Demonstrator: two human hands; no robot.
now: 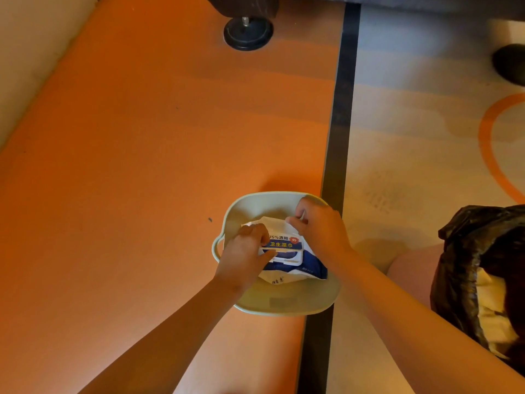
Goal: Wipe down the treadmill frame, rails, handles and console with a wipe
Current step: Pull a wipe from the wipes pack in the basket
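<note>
Orange flooring (127, 166) fills most of the head view, split from a paler floor (412, 152) by a black strip (338, 137) that runs from 12 o'clock down to 6 o'clock. A pale plastic basin (284, 309) sits on the floor at about 5 o'clock from the middle of the frame, with its right rim over the strip.

Inside the basin lies a blue-and-white pack of wipes (295, 270), its labelled flip lid (284, 243) raised off the white frame beneath. Both bare forearms reach in from 6 o'clock.

The left hand (244, 251) is curled on the pack at its 9 o'clock side, thumb and fingers clamped on the lid's edge. The right hand (321, 226) is at the pack's 1 o'clock corner, fingertips pinching a white flap (272, 223). Whether that flap is a wipe or part of the wrapper cannot be told. The two hands are near each other but do not touch.

At 12 o'clock a round black foot (248, 34) stands on the orange floor under a dark frame (244, 5), well apart from the basin. A crumpled black bag (477, 265) sits at 4 o'clock, just beside the right forearm, with something pale showing in its mouth.
</note>
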